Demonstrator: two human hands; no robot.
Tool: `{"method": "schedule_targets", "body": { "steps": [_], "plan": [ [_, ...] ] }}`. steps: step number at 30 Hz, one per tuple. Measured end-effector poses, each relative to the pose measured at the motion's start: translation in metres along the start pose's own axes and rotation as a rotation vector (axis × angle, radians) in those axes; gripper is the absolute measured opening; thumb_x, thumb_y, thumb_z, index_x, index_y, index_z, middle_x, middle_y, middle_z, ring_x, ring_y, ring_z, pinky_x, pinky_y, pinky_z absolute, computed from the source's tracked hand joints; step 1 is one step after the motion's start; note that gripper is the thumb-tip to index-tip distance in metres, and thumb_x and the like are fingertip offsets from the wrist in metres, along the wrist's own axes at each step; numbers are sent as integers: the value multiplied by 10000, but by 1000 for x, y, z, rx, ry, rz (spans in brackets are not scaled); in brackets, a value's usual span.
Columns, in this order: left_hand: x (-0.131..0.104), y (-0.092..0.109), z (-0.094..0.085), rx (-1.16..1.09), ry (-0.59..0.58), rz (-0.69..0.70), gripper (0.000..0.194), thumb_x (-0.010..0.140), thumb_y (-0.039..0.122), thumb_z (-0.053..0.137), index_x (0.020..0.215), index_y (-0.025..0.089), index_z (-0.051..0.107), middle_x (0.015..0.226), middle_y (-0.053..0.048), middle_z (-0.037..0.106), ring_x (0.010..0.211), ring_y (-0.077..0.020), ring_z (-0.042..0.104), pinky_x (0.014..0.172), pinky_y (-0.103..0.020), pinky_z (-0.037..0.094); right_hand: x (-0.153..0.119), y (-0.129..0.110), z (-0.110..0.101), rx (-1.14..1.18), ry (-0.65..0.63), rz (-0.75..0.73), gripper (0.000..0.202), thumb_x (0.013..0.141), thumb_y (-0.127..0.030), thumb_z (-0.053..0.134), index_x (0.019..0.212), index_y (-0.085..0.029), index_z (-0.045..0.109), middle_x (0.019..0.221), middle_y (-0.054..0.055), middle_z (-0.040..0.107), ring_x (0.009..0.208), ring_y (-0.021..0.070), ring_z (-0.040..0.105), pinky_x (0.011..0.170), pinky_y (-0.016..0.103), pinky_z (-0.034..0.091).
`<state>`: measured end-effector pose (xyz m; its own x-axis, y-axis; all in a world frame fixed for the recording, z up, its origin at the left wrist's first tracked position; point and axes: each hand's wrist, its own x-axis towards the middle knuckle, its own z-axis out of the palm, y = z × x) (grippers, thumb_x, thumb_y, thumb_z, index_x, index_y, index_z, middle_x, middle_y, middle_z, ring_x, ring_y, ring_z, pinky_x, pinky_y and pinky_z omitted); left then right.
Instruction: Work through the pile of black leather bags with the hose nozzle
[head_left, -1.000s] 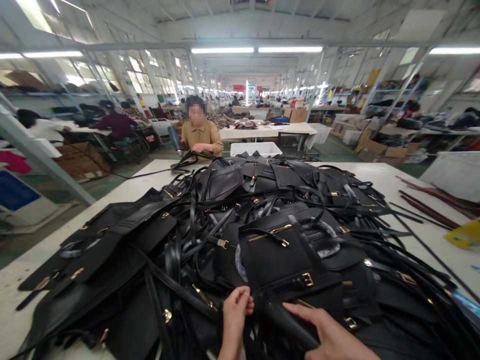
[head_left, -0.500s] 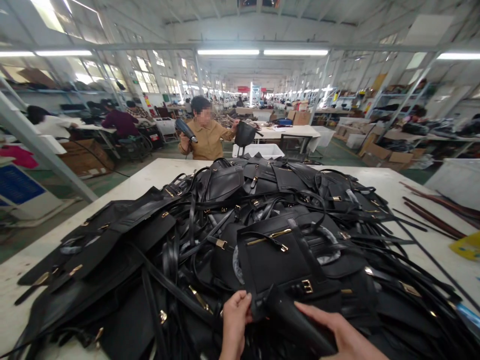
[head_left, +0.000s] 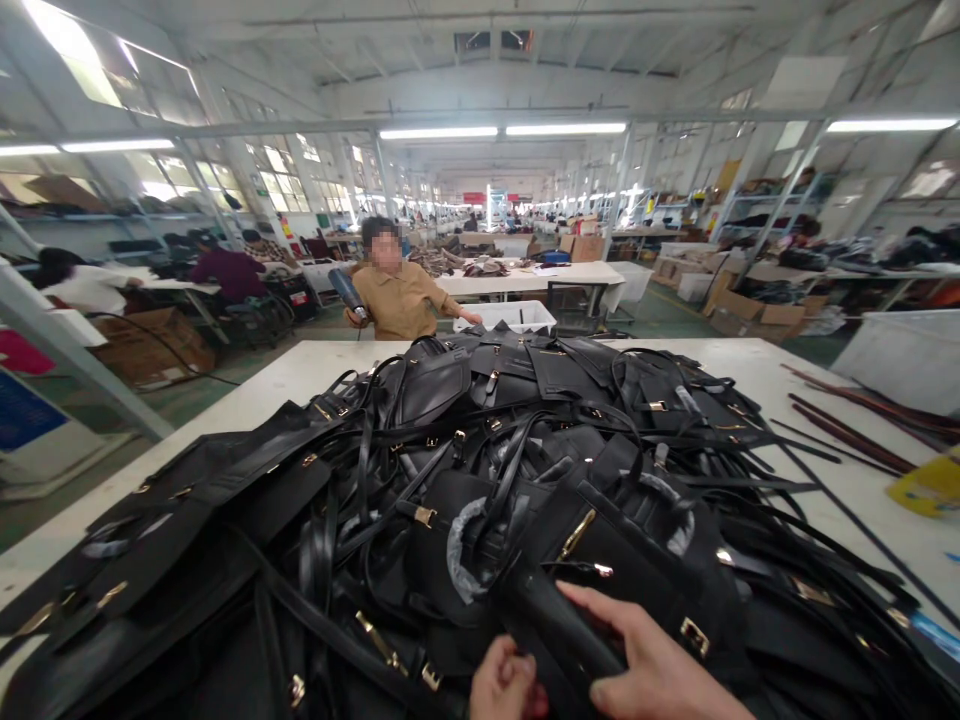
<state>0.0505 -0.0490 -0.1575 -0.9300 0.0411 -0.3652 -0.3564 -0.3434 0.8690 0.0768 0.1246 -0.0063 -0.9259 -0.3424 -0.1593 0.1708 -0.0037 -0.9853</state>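
My right hand [head_left: 652,655] is wrapped round a dark tubular tool that looks like a heat gun [head_left: 559,610], its blunt end directed up and left over the pile. Low in the middle, my left hand [head_left: 506,680] is closed with curled fingers at the lower edge of a black leather bag [head_left: 622,560]; the pinched edge is mostly hidden. This bag has a gold zipper [head_left: 577,533] and a gold buckle [head_left: 694,637], and lies tilted on the heap. Just behind the tool, a plastic-wrapped handle [head_left: 459,550] shows on another black bag.
A large heap of black bags [head_left: 225,540] with straps and gold buckles spreads over the white table [head_left: 277,375]. Across it, a co-worker [head_left: 397,295] holds a similar heat gun [head_left: 346,292] beside a white bin [head_left: 517,316]. Brown straps [head_left: 847,430] lie at right.
My left hand has moved down and right, and the bag has turned and slid right. The tool has shifted slightly. The co-worker has lowered an arm, and the black piece it held is gone from it.
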Motion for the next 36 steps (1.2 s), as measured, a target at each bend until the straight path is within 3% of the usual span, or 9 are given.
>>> {"method": "schedule_targets", "body": {
  "steps": [3,7,11,15,19,26,29,32,36],
  "plan": [
    [20,42,-1,68,117,149,547,527,441,716,992,190,577,656,0,608,594,-152,580,517,-246,465,0,-9,2,-39,9,14,785,512,11,516,1260,-217,446,1076,-8,623,653,102,589,469,133,405],
    [42,77,-3,285,73,205,355,573,440,674,758,137,662,634,-22,625,600,-153,548,469,-208,420,-7,-13,-3,-56,10,21,795,523,10,509,1280,-216,423,1114,4,610,757,138,611,628,180,472],
    [47,73,-2,251,52,176,304,561,431,681,637,139,644,532,14,573,512,-115,492,431,-193,386,-21,-9,-14,-51,79,50,819,553,-2,498,1325,-231,347,1100,7,627,684,131,629,789,261,480],
    [44,68,0,170,37,112,306,558,435,680,642,147,621,520,28,560,479,-96,490,454,-207,408,-25,3,-15,-76,50,9,711,582,-72,637,1252,-235,466,1225,22,560,1106,232,512,955,298,387],
    [37,71,0,103,20,52,308,555,420,693,673,145,621,563,2,600,508,-110,538,460,-205,402,-16,24,-8,-133,-23,-18,671,576,-195,733,1210,-237,516,1275,50,521,1188,277,433,1017,356,313],
    [27,76,5,75,42,47,284,563,380,706,710,146,638,562,12,604,505,-87,525,462,-184,399,-5,22,0,67,-38,-96,792,492,66,565,1220,-236,492,1131,-1,623,1074,194,536,919,253,393],
    [22,78,9,72,8,40,293,560,373,712,716,137,639,590,2,616,523,-93,534,456,-183,403,1,7,5,108,-36,-104,805,490,61,531,1235,-238,473,1038,-18,655,891,162,604,699,184,462],
    [18,77,11,49,1,10,317,544,384,722,723,137,635,589,1,622,509,-101,540,442,-191,409,5,-5,4,149,62,-109,777,520,23,533,1251,-227,448,976,-18,663,683,120,601,485,143,414],
    [18,76,11,50,31,-7,308,534,381,729,700,144,624,573,6,620,508,-108,558,447,-191,418,-4,-13,-7,173,160,-117,782,570,9,509,1295,-255,378,1049,-16,633,640,103,591,449,142,420]
  ]
}}
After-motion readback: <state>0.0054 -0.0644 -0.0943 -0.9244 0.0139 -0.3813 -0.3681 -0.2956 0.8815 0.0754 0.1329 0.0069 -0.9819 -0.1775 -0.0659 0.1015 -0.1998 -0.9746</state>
